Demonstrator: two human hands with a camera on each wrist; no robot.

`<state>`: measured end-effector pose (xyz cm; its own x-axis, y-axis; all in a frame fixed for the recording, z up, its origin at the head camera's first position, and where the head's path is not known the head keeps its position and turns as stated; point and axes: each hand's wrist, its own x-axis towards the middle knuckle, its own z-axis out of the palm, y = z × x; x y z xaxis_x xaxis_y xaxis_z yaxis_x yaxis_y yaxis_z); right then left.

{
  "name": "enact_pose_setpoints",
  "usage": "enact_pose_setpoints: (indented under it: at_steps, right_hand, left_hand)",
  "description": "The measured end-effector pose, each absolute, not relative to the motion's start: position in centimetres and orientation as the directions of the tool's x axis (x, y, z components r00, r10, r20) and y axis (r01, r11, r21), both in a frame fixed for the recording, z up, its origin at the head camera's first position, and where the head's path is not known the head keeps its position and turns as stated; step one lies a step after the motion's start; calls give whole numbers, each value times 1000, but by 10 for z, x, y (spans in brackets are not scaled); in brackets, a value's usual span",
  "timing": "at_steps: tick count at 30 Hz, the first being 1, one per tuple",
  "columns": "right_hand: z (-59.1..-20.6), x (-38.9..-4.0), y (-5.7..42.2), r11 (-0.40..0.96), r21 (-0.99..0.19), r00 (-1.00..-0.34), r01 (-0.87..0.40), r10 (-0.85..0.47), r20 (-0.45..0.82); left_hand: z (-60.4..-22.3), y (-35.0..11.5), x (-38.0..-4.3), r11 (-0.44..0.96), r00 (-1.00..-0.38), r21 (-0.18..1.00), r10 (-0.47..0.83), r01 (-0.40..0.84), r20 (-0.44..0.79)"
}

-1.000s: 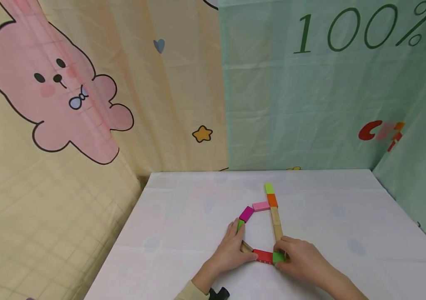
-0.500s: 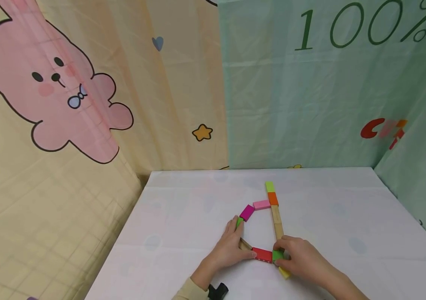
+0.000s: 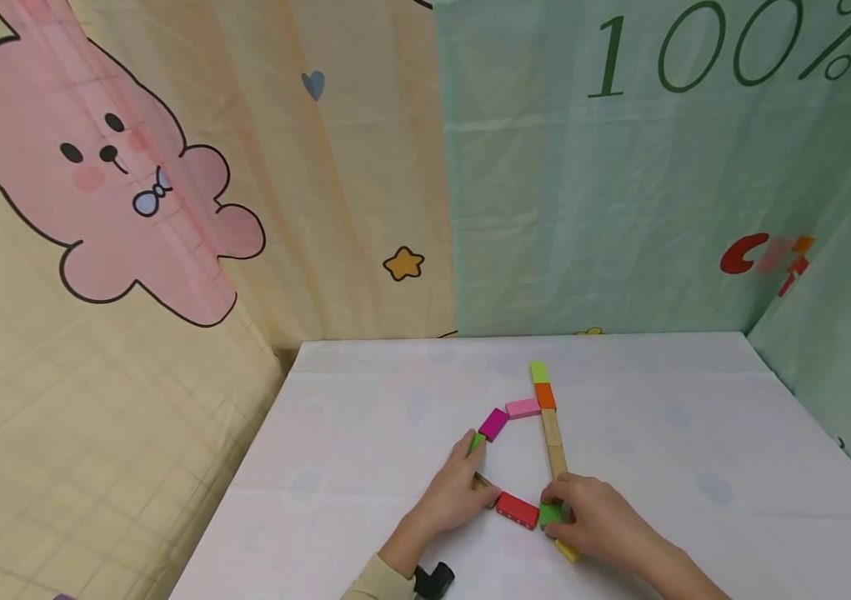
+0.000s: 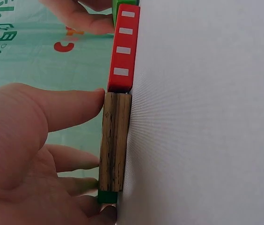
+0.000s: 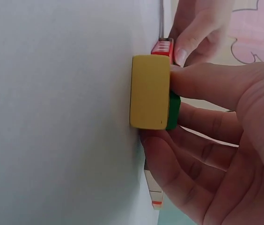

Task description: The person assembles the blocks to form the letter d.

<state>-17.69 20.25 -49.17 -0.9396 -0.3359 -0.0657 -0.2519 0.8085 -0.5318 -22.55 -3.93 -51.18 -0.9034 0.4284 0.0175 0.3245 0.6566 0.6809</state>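
My left hand (image 3: 449, 493) lies along the left side of a ring of blocks, thumb and fingers spanning a brown wooden block (image 4: 114, 140). Its thumb touches that block's near end, while the fingertips reach a green block (image 3: 477, 441), partly hidden. A red block (image 3: 518, 510) with white marks sits just beyond the thumb. With thumb and fingers, my right hand (image 3: 601, 517) pinches a green block (image 3: 550, 516) at the ring's near right corner. A yellow block (image 5: 150, 92) lies against this green one, under the right hand's thumb side.
Up the right side run plain wooden blocks (image 3: 553, 437), an orange block (image 3: 545, 396) and a lime block (image 3: 539, 372). Pink (image 3: 523, 408) and magenta (image 3: 493, 425) blocks curve along the top. All stand on a white-covered table (image 3: 365, 392) before printed curtains (image 3: 335, 167).
The left thumb has left the red block and drawn back to the brown one. The red block has tilted and shifted toward me; the green block under my right hand moved slightly left.
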Motion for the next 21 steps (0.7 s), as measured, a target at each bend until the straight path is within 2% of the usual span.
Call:
enact_pose_setpoints:
  at_steps: [21]
  right_hand:
    - [-492,-173,197,813,-520,-936,-261,-345,-71]
  left_hand:
    - [-512,-40,-226,683,-905,654,426,327,7]
